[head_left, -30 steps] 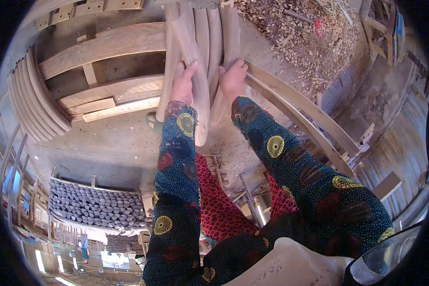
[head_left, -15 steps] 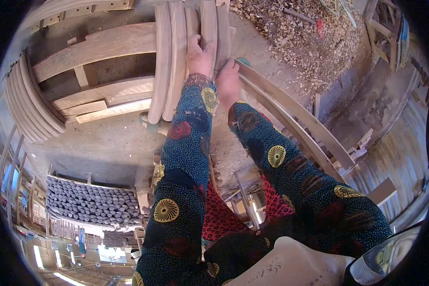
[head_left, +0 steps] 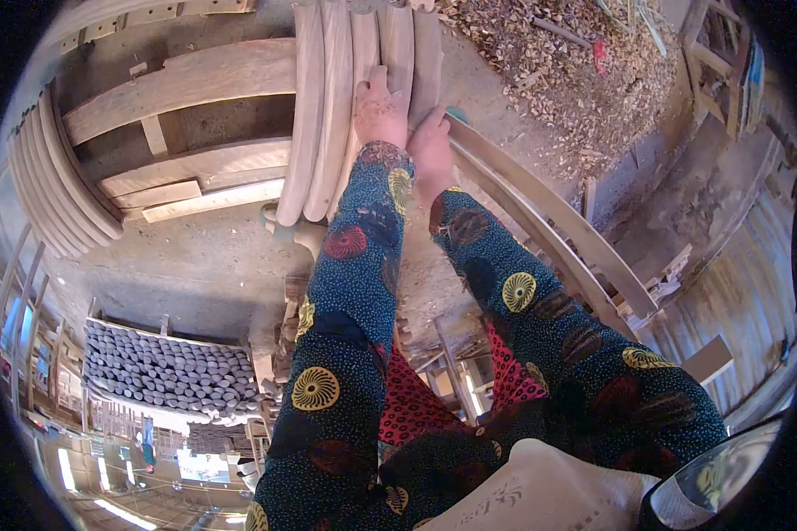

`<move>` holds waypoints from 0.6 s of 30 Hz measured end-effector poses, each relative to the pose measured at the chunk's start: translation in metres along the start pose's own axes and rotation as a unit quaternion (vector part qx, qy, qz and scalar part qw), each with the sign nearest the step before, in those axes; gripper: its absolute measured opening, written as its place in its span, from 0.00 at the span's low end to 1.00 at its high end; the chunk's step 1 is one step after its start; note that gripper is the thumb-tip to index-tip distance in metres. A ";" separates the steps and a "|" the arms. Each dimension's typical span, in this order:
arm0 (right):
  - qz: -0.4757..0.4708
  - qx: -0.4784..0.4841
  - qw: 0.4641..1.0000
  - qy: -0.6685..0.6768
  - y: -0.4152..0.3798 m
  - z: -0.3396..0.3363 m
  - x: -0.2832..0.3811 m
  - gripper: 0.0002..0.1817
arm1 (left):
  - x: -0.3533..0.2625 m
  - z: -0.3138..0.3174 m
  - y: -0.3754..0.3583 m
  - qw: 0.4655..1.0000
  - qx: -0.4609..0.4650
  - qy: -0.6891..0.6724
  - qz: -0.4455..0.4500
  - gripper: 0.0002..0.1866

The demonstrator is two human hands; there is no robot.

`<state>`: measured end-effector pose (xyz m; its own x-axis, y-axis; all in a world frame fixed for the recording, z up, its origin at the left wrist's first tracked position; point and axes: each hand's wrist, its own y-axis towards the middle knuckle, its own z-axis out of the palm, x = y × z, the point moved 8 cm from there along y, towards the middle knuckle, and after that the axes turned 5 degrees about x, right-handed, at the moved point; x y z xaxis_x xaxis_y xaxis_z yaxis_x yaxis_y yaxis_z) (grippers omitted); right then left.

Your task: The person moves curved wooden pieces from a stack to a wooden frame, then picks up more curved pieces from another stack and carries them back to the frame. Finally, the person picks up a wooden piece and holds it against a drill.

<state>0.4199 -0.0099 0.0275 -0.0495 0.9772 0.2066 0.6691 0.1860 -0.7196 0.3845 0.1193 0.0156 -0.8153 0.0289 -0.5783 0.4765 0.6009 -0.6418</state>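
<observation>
Your left hand is on the row of curved wooden pieces, back of the hand up, right of the row's middle. Thumb and a finger show a narrow gap; remaining fingertips hidden, so can't tell if it's a real grip. Your right hand is just beside it, at the near end of the rightmost piece. Those fingers are close together and bent, the hand partly behind your left; can't tell what they're closed on, if anything. The pieces lie side by side, running away from you; the two leftmost reach nearer to you than the rightmost. Wide plank runs left from the row, thinner boards below it. Further left: a stack of similar curved lengths. To your right, a long curved board runs from near your right hand toward the lower right. Wood shavings on the floor beyond that. Pile of stacked rounded ends lower left, well apart from both hands.
</observation>
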 end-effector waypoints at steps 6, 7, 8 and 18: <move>-0.221 -0.155 0.956 -0.119 0.014 -0.065 0.054 0.30 | 0.097 -0.043 -0.100 0.941 -0.270 -0.182 -0.087 0.23; -0.293 -0.194 0.928 -0.123 0.023 -0.082 0.068 0.28 | 0.153 -0.027 -0.133 0.903 -0.327 -0.247 -0.128 0.24; -0.330 -0.189 0.918 -0.109 0.037 -0.095 0.083 0.26 | 0.178 -0.023 -0.161 0.879 -0.331 -0.265 -0.220 0.25; -0.414 0.037 0.839 -0.352 0.150 -0.070 0.152 0.25 | 0.205 0.091 -0.223 0.534 -0.112 -0.689 -0.477 0.46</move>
<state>0.5647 0.1593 -0.0028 -0.9175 0.3233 0.2316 0.1429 0.8115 -0.5666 0.1411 -0.0815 -0.0053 0.4387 -0.8979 0.0373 -0.1162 -0.0979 -0.9884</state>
